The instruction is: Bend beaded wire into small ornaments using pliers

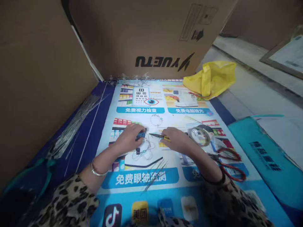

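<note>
My left hand (129, 136) is closed around a small blue beaded piece (141, 135) resting on a printed poster (146, 179). My right hand (178, 140) grips thin yellow-handled pliers (159, 136), their dark tip pointing left toward the blue piece. Below the hands lies a beaded wire strand (142, 153) with a dark bead. A small wire ring with beads (156, 120) sits just beyond the hands. A silver bangle is on my left wrist.
A roll of clear tape (201, 135) and red-handled pliers (230, 164) lie to the right. Thin wires (75, 124) are bundled at left, more (156, 170) in front. Cardboard walls (146, 34) stand behind and left. A yellow bag (210, 78) lies at the back right.
</note>
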`<state>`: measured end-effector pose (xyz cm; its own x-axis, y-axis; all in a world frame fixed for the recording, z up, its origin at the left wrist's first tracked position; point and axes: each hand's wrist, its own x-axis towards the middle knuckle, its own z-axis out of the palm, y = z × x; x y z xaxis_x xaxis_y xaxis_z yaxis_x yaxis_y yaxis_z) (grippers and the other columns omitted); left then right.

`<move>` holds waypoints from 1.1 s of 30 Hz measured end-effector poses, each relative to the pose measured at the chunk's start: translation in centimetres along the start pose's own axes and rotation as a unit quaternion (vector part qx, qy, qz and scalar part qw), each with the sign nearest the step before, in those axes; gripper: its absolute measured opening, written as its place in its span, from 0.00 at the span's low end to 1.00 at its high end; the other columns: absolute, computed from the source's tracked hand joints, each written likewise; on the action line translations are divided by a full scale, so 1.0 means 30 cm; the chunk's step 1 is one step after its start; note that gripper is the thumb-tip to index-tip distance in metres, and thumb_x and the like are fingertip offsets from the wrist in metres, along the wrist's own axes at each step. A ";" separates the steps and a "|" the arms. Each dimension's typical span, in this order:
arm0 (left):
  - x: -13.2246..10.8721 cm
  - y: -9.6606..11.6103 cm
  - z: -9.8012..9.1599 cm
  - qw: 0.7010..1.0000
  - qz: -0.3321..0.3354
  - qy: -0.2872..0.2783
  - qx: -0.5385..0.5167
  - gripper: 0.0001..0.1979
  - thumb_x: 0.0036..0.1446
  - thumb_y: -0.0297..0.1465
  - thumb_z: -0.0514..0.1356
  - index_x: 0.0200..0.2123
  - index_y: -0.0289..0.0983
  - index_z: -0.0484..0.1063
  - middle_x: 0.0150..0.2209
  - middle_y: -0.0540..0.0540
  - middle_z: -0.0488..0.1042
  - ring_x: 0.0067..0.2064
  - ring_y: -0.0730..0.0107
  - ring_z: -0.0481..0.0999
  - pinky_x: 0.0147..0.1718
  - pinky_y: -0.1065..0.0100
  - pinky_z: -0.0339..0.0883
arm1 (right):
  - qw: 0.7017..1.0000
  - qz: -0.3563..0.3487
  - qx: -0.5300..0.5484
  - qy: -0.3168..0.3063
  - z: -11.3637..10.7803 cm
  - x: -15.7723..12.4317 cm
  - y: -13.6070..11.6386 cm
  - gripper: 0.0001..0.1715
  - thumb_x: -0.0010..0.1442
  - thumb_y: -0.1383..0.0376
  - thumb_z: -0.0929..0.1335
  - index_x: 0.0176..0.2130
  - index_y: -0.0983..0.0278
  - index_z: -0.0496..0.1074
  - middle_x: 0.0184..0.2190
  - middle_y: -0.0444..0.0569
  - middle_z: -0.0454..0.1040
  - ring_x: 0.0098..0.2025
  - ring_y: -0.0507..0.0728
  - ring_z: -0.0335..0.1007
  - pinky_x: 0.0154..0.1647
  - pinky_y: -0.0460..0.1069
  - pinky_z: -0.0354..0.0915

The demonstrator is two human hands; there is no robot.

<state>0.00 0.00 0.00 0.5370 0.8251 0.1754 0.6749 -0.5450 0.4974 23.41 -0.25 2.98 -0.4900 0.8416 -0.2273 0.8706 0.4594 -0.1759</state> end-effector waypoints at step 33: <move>-0.002 0.005 0.032 0.910 -0.153 0.043 -0.382 0.13 0.50 0.29 0.59 0.39 0.39 0.61 0.27 0.56 0.57 0.26 0.80 0.60 0.29 0.74 0.60 | 0.982 0.058 0.149 0.102 0.083 -0.072 -0.045 0.09 0.57 0.59 0.63 0.33 0.62 0.65 0.34 0.48 0.68 0.38 0.55 0.63 0.36 0.47 0.55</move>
<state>0.55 -0.26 -0.75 0.3201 0.9472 -0.0208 0.2197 -0.0529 0.9741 23.17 -3.39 1.33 -0.3426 0.9368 -0.0704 0.8535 0.2791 -0.4400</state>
